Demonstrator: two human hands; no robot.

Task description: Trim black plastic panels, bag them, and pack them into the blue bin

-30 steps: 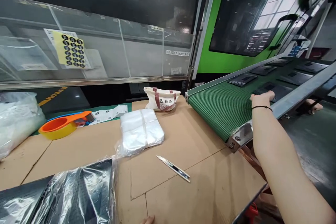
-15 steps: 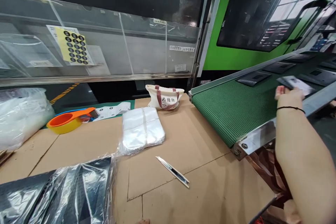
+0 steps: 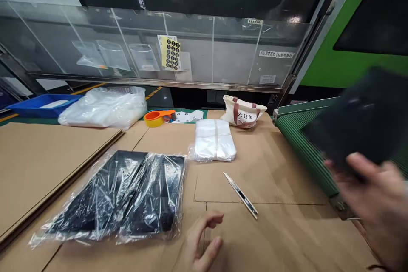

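My right hand (image 3: pixel 374 187) grips a flat black panel (image 3: pixel 360 119), lifted at the right in front of the conveyor and smeared by motion. My left hand (image 3: pixel 204 242) rests low over the cardboard at the bottom centre, thumb and fingers apart, with nothing in it. To its left lie black panels in clear plastic bags (image 3: pixel 127 195). A utility knife (image 3: pixel 240 195) lies to its right with the blade end pointing away. Further back is a banded stack of clear plastic bags (image 3: pixel 214 140).
A green conveyor belt (image 3: pixel 296 136) borders the right side. Along the back stand a small canvas bag (image 3: pixel 244 112), an orange tape dispenser (image 3: pixel 157 117), a plastic bundle (image 3: pixel 105 106) and a blue tray (image 3: pixel 41 104). Stacked cardboard sheets (image 3: pixel 54 165) lie left.
My right hand has come back from over the conveyor with a black panel, now raised nearer to me. My left hand has come further into view. The view has swung left.
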